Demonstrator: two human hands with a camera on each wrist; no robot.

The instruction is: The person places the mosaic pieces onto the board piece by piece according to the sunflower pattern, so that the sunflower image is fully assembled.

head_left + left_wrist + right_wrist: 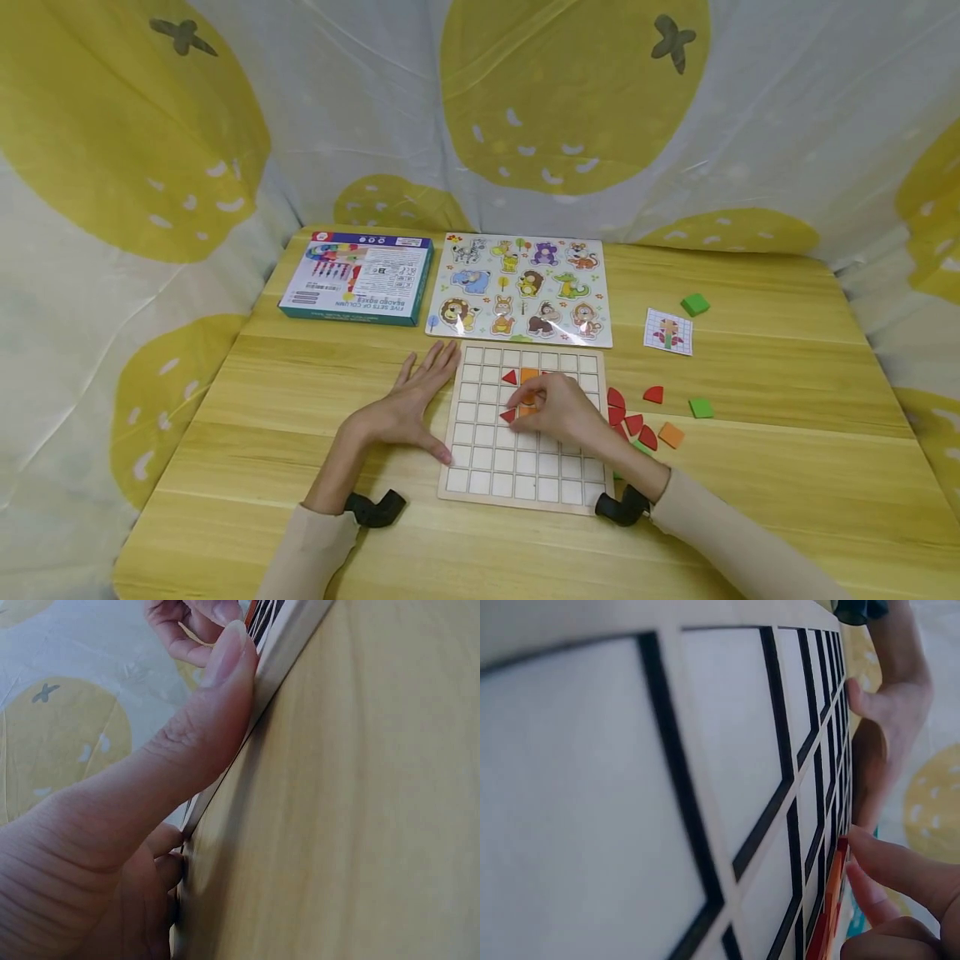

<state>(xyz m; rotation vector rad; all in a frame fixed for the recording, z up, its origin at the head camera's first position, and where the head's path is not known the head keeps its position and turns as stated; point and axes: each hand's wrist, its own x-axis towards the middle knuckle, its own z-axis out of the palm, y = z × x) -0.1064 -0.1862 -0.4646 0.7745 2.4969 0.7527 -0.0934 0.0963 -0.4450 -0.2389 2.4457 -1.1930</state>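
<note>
A square wooden board [483,481] with a grid of pale cells lies in front of me. My left hand [411,408] is spread along its left side, with the thumb at the lower edge and fingertips near the upper corner. Over the middle of the grid, my right hand [558,408] pinches a small red piece [507,415] between thumb and forefinger. That piece points left and is partly hidden by the fingers. Just above it lies a red triangle [510,377], beside an orange square [529,374]. More orange shows under the hand.
Right of the board are loose red quarter-circles [653,394], an orange square tile [671,434] and green tiles [701,407]. A small pattern card [655,340] lies behind them. An animal puzzle board [483,325] and a boxed toy [352,312] stand at the back.
</note>
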